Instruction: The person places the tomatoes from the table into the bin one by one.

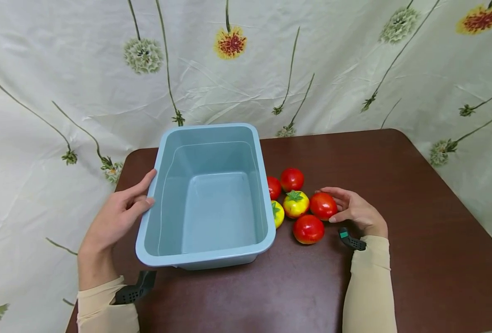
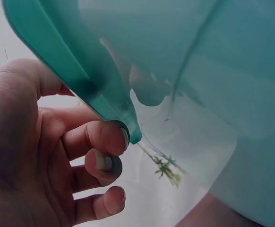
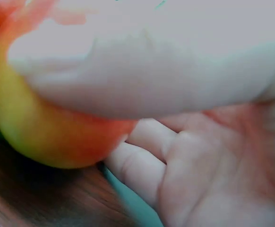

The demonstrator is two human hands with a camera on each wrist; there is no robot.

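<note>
My left hand (image 1: 113, 217) grips the left rim of a light blue plastic basin (image 1: 212, 255), thumb and fingers at the edge. In the left wrist view, curled fingers (image 2: 102, 139) sit by the basin's rim. At the right, my right hand (image 1: 361, 212) holds a red toy tomato (image 1: 323, 206) between thumb and fingers. Up close in the right wrist view, the thumb lies across this tomato (image 3: 62, 142), which shows yellow low on its side. Beside it are a yellow tomato (image 1: 295, 205) with a green leafy top and a red tomato (image 1: 308, 230).
Another red tomato (image 1: 292, 179) lies farther back. The basin's right rim partly hides one more red tomato (image 1: 274, 188) and a second yellow one (image 1: 277, 214). All are on a dark brown table (image 1: 429, 240). Behind it hangs a white flowered cloth (image 1: 337, 60).
</note>
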